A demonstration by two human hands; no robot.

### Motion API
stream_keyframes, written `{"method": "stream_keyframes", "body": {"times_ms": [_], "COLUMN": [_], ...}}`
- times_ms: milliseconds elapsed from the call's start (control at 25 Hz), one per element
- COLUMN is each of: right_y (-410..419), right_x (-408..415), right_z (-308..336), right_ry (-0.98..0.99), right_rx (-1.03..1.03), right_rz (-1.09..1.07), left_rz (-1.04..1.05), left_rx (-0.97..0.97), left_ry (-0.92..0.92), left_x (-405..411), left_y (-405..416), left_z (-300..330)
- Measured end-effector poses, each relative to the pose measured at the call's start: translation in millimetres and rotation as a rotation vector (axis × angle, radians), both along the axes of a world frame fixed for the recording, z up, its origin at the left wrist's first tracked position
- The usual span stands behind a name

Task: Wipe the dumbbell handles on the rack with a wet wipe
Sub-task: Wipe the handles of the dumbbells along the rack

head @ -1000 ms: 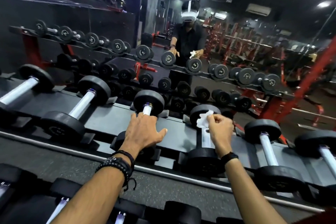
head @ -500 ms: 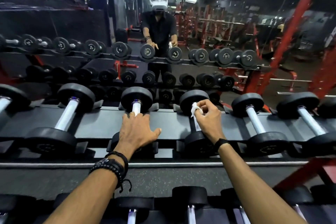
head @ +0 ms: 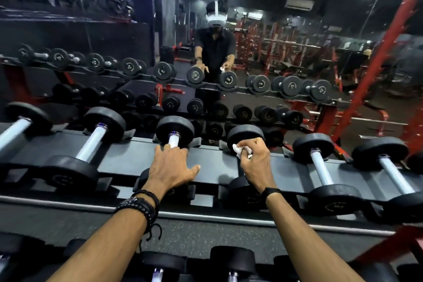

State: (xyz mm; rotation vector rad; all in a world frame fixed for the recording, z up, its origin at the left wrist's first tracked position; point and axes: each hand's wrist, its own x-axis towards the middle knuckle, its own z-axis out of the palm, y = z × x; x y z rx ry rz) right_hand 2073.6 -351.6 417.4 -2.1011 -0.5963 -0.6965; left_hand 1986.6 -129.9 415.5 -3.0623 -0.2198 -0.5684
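Black dumbbells with pale metal handles lie in a row on the top shelf of the rack (head: 128, 153). My right hand (head: 256, 162) grips a crumpled white wet wipe (head: 238, 150) wrapped round the handle of one dumbbell (head: 246, 136), close to its far weight; the hand hides most of that handle. My left hand (head: 171, 167) rests with spread fingers on the neighbouring dumbbell (head: 175, 129) to the left, covering the near part of its handle (head: 173, 141).
More dumbbells lie left (head: 91, 142) and right (head: 320, 165) on the same shelf, and a lower shelf (head: 231, 258) holds others near my forearms. A mirror (head: 68, 30) behind the rack reflects a person and red gym frames (head: 375, 64).
My right hand with the wipe has slid up the handle toward the far weight. The left hand stays on its dumbbell. The camera view has shifted slightly.
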Motion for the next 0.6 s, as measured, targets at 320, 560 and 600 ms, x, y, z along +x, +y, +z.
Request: {"method": "stream_keyframes", "body": {"times_ms": [320,560,600], "right_y": [4.1,17.0,19.8], "right_x": [7.0,-1.8,-5.9], "right_z": [-4.7,1.9,3.7], "right_ry": [-0.043,-0.123,-0.095], "right_rx": [-0.081,-0.389,-0.415], "right_rz": [0.062,-0.013,-0.05], "left_rz": [-0.054,-0.104,-0.133], "left_rx": [-0.013,-0.088,-0.12], "left_ry": [-0.026,0.034,0.029], "left_x": [7.3,2.1,0.6], "left_y": [1.9,1.4,3.9], "left_z": [-2.7,4.9,5.8]}}
